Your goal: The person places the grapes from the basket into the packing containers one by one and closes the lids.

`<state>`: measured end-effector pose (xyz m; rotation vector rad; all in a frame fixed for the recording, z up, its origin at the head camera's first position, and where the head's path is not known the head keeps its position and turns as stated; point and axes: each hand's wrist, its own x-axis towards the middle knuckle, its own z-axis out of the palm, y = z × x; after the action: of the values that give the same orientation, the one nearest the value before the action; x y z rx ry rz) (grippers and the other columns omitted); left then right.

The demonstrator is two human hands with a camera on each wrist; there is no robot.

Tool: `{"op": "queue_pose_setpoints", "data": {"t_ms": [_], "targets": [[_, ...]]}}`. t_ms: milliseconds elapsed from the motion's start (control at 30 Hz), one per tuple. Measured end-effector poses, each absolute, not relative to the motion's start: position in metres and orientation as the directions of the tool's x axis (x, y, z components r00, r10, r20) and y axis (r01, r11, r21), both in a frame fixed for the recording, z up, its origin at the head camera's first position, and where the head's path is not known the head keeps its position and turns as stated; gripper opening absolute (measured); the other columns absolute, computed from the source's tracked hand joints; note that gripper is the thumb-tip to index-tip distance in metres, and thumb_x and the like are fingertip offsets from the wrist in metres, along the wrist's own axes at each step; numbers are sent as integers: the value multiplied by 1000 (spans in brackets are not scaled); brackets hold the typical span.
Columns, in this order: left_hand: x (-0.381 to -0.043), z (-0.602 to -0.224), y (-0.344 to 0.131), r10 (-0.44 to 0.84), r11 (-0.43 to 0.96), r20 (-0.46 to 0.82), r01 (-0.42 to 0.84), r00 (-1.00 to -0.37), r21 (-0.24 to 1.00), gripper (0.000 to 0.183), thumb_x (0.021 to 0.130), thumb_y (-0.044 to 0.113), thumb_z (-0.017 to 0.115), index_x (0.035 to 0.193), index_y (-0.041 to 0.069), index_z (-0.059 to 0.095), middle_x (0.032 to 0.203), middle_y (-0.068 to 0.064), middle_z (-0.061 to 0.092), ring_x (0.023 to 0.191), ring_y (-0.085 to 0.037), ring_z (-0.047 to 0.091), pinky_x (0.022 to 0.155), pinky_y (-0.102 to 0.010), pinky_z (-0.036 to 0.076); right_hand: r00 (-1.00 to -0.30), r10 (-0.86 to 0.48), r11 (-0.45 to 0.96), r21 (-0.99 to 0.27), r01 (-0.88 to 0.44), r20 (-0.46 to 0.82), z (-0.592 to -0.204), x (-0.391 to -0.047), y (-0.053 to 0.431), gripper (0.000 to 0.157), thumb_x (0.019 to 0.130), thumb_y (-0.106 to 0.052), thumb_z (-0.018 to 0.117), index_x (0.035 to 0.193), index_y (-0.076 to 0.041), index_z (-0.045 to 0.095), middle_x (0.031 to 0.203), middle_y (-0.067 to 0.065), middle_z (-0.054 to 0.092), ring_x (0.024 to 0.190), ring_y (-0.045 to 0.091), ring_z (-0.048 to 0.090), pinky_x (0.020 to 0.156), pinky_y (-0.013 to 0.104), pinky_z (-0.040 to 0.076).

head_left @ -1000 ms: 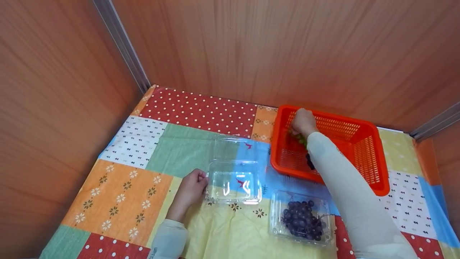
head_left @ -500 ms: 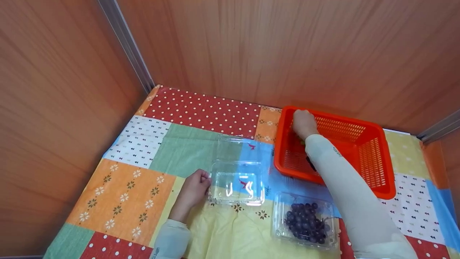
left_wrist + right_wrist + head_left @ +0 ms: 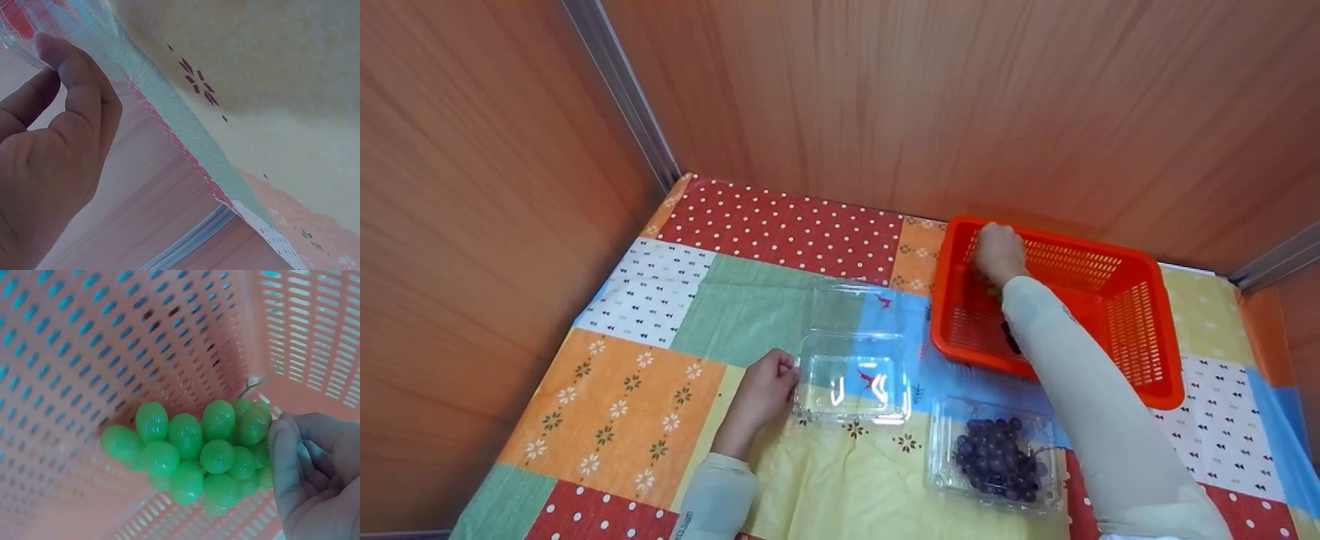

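Patchwork cloth [image 3: 607, 390]: basket [image 3: 1140, 330] holds green grapes [image 3: 197, 458]; clamshell [image 3: 997, 457], purple.

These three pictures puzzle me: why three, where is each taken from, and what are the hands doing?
No machine here: a person wears three cameras. The head view looks down at a patchwork tablecloth. On it stand an orange basket, an empty clear clamshell box with its lid open, and a second clear box holding purple grapes.

The left wrist view sits close by the left hand, whose fingers pinch the empty box's edge.

The right wrist view looks inside the basket, where the right hand has a grip on a bunch of green grapes. Something dark also lies in the basket, mostly hidden behind the sleeve.
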<state>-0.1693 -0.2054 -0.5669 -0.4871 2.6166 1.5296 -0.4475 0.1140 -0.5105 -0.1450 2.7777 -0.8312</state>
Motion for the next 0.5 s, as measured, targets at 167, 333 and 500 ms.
{"op": "queue_pose_setpoints", "data": {"t_ms": [167,333,500], "targets": [[-169,-569,-204,-224,458,-217,-299,-950,837,5,98,7,59,98,1,59,81,-6,59,66,-16,56,61,-29,49,-961,-147,803,-596,22,-234,-507,-448,122,19,94,-15,68,110,-4,71,93,17,70,70,35,68,56,36,58],[-170,-569,-205,-231,464,-215,-301,-949,833,6,97,7,59,98,1,59,81,-6,59,66,-16,56,61,-29,48,-957,-149,769,-638,46,-249,-502,-448,128,21,96,-19,67,100,-1,75,86,18,70,70,35,68,65,39,60],[-170,-572,-204,-235,436,-231,-315,-944,843,8,99,10,59,100,2,59,81,-5,59,66,-16,55,61,-29,48,-944,-146,699,-706,114,-297,-498,-442,136,25,95,-24,68,98,-1,75,91,19,71,73,35,67,75,41,60]]}}
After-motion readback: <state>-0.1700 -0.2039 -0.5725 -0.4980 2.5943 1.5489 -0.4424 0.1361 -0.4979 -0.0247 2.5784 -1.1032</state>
